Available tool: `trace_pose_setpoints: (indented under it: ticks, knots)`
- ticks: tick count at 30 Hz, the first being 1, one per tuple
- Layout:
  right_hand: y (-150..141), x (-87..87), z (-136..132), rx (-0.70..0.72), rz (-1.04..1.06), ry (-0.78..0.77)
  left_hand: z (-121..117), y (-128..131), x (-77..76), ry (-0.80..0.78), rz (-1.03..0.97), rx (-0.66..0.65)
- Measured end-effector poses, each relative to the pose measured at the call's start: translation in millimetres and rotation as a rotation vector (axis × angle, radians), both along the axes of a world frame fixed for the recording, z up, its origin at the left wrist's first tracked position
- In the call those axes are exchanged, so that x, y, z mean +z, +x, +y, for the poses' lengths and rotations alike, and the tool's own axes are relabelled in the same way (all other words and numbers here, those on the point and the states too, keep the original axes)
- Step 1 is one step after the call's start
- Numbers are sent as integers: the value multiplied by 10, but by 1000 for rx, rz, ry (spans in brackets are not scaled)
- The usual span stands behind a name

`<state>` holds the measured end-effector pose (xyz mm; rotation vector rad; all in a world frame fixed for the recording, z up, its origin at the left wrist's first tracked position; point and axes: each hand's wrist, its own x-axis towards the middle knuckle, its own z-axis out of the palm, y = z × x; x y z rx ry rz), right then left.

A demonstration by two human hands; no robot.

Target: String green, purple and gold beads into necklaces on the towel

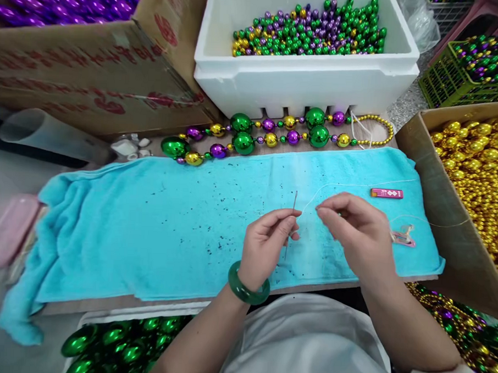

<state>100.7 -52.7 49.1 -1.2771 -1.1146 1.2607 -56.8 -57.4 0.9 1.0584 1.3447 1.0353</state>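
My left hand [265,242] pinches a long thin needle [295,202] between thumb and fingers, its tip pointing up and its lower end showing below the fingers. A fine white thread [335,184] curves up from beside this hand and runs off to the right over the turquoise towel [156,226]. Just to the right, my right hand [356,229] is closed in a pinch, thumb and forefinger together. Whatever lies between those fingertips is too small to make out. The hands are apart, both above the towel.
A bead necklace [243,143] lies along the towel's back edge, before a white foam box [307,73] of beads. A pink lighter [387,193] and a small clipper-like tool [404,237] lie right. Cardboard boxes [442,200] [92,75] flank the towel; green beads [118,346] are below left.
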Motion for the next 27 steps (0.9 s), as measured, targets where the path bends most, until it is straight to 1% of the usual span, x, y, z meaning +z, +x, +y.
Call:
trace_pose_setpoints:
  ticks: [1,3,4,6,14,21,27]
  knots:
    - [-56,-107,57,-53,16,-32,8,10,-10,-11,-4,-5]
    - [-142,-268,151,-84,99,-95,22,27,-43,-38,-7,-17]
    - [-173,-318,182,-84,141,-120,27,33,-64,-48,-9,-18]
    - [-218,-364,212,-84,197,-151,34,41,-106,-58,-9,-17]
    - [-285,-343,207,-94,229,-182,24,37,-207,4,34,-25]
    - [-279,-341,232,-74,271,-231,1,12,-244,70,125,-15]
    - [-282,-344,239,-81,285,-234,-3,3,-259,96,136,-23]
